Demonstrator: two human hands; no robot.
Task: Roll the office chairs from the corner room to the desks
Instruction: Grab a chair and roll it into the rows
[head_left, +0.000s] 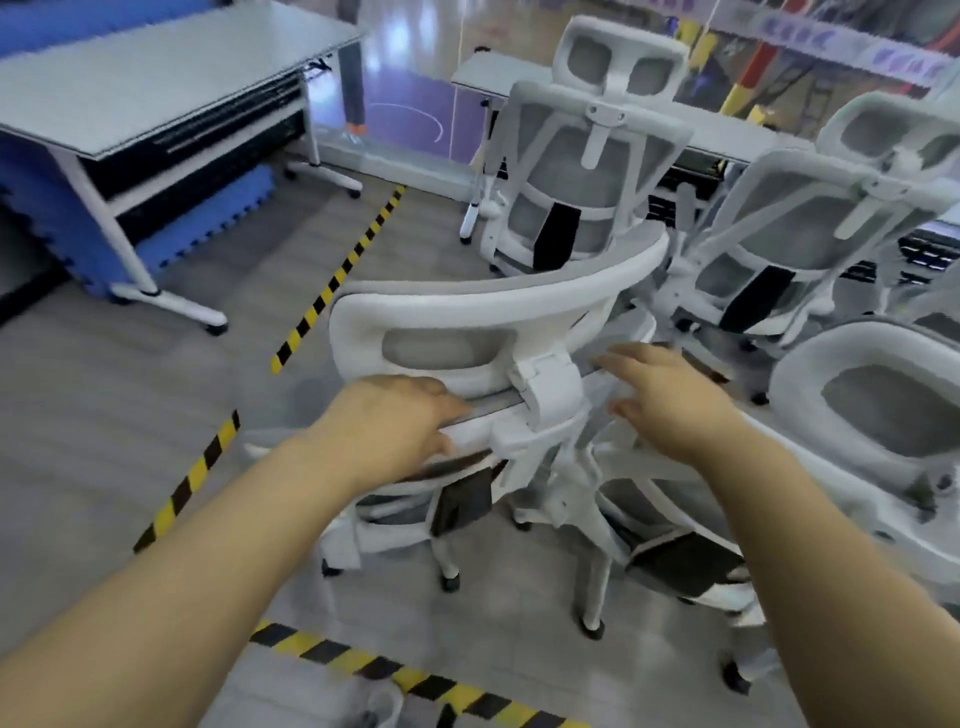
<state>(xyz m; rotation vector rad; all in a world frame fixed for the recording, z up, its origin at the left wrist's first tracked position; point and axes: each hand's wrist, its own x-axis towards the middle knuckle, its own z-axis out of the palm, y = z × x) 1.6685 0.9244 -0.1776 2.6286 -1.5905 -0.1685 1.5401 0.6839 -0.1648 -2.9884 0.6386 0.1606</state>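
A white office chair with grey mesh stands right in front of me, its headrest (462, 317) tilted toward me. My left hand (395, 421) is curled over the top bar of its backrest, left of the headrest bracket, thumb underneath. To the right of that bracket is my right hand (670, 400), fingers spread, at or just above the same bar; motion blur hides whether it touches. The chair's wheeled base (452, 577) shows below my arms.
Three more white mesh chairs crowd in: one (587, 171) ahead at a back desk (727, 132), one (831, 234) to the right, one (872, 410) close right. A grey desk (156, 78) stands far left over blue foam mats (208, 228). Yellow-black tape (332, 286) marks the floor.
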